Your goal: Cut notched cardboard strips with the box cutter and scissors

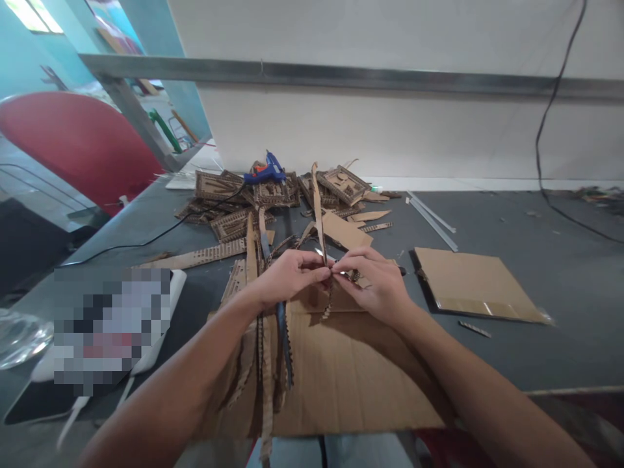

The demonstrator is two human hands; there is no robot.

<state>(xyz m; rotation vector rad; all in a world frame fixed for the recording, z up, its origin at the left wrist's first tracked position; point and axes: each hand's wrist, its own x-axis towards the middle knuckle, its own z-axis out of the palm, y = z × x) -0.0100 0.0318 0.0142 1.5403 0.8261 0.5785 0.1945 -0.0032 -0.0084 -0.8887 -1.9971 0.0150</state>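
Note:
A narrow strip of corrugated cardboard (318, 208) stands up between my hands, its lower end curling down beneath the fingers. My left hand (287, 278) pinches it between thumb and fingers. Close beside, my right hand (379, 285) has its thumb and fingertips pressed together on the same strip. Both hands are above a brown cardboard sheet (365, 374) at the table's front edge. Several loose cardboard strips (266, 383) hang over its left part, below my left wrist. Something shiny shows partly behind the fingers; I cannot make it out.
A blue glue gun (267, 170) lies on a heap of framed cardboard pieces (229, 224), its cord running left. Clear glue sticks (433, 224) and a flat cardboard panel (480, 283) lie to the right. At left are a blurred-out device (112, 325) with cables and a clear plastic object (22, 338).

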